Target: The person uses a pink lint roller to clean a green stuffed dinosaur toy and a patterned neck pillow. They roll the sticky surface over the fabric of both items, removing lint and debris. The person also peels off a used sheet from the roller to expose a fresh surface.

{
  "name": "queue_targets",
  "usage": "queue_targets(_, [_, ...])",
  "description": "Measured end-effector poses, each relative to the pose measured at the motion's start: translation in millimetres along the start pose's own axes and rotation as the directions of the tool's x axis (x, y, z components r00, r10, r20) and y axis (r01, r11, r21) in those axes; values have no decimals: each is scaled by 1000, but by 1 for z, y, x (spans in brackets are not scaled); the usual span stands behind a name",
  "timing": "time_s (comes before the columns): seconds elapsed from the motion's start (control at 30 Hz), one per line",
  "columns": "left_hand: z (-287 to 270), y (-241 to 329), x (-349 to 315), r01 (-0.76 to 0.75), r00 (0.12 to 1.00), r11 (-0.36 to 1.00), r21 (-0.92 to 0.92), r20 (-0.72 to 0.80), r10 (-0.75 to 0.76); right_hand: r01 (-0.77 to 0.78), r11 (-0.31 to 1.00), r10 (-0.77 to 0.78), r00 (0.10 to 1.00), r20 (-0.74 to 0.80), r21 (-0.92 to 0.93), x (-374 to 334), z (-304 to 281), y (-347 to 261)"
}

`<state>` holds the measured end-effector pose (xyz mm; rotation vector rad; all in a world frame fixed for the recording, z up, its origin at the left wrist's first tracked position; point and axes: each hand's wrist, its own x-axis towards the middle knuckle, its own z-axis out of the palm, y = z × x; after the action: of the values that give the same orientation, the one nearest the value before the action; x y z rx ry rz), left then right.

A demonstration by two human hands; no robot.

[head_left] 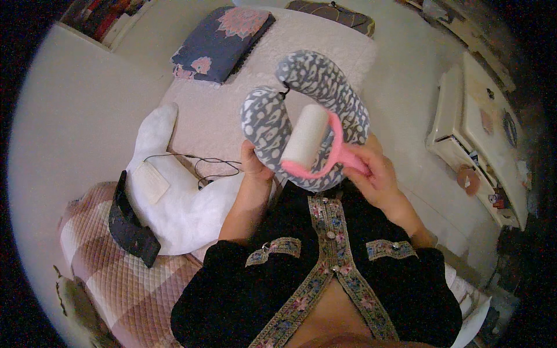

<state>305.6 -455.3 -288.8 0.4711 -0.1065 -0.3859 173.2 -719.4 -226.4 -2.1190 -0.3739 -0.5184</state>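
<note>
A grey and white spotted neck pillow [266,119] is held up in front of my body, its open ends pointing away to the upper left. My left hand [255,163] grips the pillow's left near side, the thumb up along its edge. In my right hand [374,176] is the pink handle of a lint roller [309,136]. Its white sticky cylinder lies over the middle of the pillow; I cannot tell whether it touches the fabric. A small black toggle cord [284,90] hangs at the pillow's open end.
A pale fleecy bench top [197,127] carries a folded dark blue cloth [223,43] with pink flowers and a brown patterned item [336,16]. To the left lie a white cushion [174,197], a black strap [134,226] and a dark cable [209,162]. A white cabinet [481,127] stands right.
</note>
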Motion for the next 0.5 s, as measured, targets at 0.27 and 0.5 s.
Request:
queue_targets(0.27, [-13,44,-2,-190,979,980,53,-63,194,-25,951,156,899,409,-308,-11,-23,5])
queue_targets(0.5, [3,111,14,-217,889,335,917,44,455,-454,887,457,889,23,-85,-75,-43,46])
